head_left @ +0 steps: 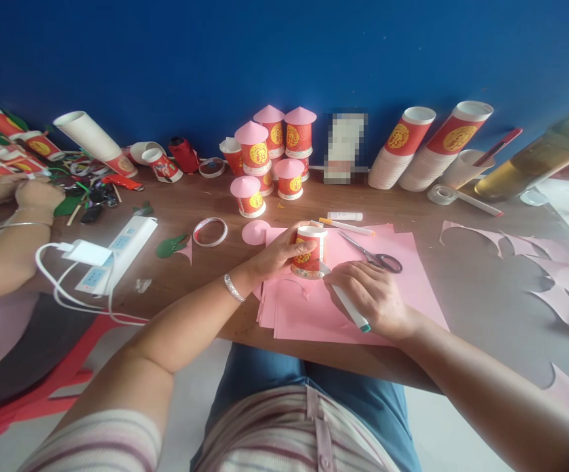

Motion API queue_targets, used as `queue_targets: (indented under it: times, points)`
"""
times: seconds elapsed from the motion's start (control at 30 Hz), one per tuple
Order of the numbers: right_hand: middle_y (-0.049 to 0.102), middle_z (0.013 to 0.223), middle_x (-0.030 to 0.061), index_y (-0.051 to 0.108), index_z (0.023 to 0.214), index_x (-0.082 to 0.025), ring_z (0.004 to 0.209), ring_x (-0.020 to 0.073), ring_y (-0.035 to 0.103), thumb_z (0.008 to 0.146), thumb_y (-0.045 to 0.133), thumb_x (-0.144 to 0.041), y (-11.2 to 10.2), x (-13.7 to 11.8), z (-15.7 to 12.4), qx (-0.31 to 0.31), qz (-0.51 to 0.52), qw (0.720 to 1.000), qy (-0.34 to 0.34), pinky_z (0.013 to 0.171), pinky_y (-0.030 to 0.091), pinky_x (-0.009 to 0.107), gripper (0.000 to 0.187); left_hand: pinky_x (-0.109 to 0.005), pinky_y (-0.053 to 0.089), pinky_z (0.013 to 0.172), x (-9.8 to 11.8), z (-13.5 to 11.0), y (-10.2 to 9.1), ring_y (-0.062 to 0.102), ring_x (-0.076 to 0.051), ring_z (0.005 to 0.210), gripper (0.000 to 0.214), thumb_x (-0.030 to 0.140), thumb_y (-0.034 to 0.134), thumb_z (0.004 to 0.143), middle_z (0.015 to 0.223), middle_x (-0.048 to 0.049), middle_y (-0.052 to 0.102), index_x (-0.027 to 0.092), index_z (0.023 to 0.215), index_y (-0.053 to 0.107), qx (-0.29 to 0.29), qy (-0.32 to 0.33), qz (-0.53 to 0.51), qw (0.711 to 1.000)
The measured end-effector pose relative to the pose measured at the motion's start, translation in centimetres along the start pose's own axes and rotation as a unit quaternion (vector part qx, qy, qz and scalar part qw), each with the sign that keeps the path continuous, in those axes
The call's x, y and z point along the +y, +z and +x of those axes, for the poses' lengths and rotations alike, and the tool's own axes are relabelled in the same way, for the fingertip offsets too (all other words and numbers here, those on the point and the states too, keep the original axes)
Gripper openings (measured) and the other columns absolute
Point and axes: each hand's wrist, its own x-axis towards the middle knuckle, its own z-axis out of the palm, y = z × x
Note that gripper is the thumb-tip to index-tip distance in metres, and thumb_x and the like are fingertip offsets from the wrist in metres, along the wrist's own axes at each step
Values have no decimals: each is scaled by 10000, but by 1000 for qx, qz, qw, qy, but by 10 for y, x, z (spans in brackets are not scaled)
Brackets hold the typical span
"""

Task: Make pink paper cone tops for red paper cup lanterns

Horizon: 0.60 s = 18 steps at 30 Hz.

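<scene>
My left hand (pixel 284 252) is wrapped round a short red and white paper cup (pixel 309 255) with a yellow emblem, its patterned rim at the bottom. In my right hand (pixel 370 295) is a white marker pen (pixel 351 305) with a green end. Its other end points at the lower right side of the cup; whether it touches I cannot tell. Beneath both hands lie sheets of pink paper (pixel 294 321). Scissors (pixel 373 254), an orange-tipped pen (pixel 348 226) and a white glue stick (pixel 345 216) lie just beyond my right hand.
Red cups with pink cone tops (pixel 252 154) stand at the back. Stacked paper cups (pixel 402 147) and a tape roll (pixel 442 195) are at the right back, pink offcuts (pixel 554 278) at right. A power strip (pixel 117 255) lies left, beside another person's hands (pixel 33 190).
</scene>
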Motion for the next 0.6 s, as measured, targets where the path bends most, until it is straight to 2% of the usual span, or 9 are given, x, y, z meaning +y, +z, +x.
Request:
queue_targets:
  times: [0.27,0.6]
  points:
    - [712,832,67,615,1139,-165,777,202,707,943,477,-26,0,-1,-1,4,13,1000,-16,701,586,335,277,-306,507,809,2,1,3,619,-181,918,421,361,811,819,1048,-66,644,187,1167,649,-3,18,-15,1000]
    - [706,812,70,616,1077,-152,743,189,704,967,451,-25,0,-1,0,-2,-4,1000,-16,691,586,327,235,-303,504,812,-1,3,0,620,-176,902,437,374,807,826,1040,-60,640,190,1184,636,-10,23,-2,1000]
